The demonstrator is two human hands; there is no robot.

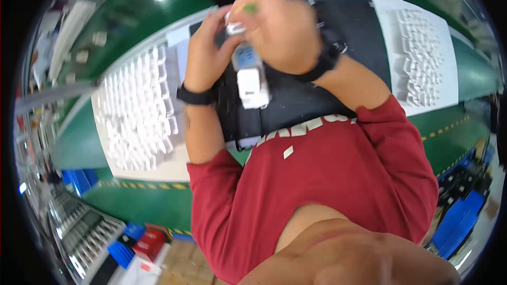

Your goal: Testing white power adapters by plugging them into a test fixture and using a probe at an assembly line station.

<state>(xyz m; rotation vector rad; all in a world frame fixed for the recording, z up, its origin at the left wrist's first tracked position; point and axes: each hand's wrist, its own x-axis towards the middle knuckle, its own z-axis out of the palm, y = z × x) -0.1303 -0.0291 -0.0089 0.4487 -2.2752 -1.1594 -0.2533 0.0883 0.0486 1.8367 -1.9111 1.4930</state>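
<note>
Over the far part of the black work mat, both my hands meet around a small white plastic part. My left hand pinches the part between thumb and fingers from the left. My right hand, smeared by motion, is closed right beside it; a small green spot shows at its fingers, too blurred to name. Below the hands, a white block-shaped fixture with a bluish upper section lies on the mat. Dark bands circle both my wrists.
On the left, a pale sheet carries rows of white plastic parts. Another white sheet on the right holds many more small white parts. Blue bins stand at the lower right, and a red box at the lower left.
</note>
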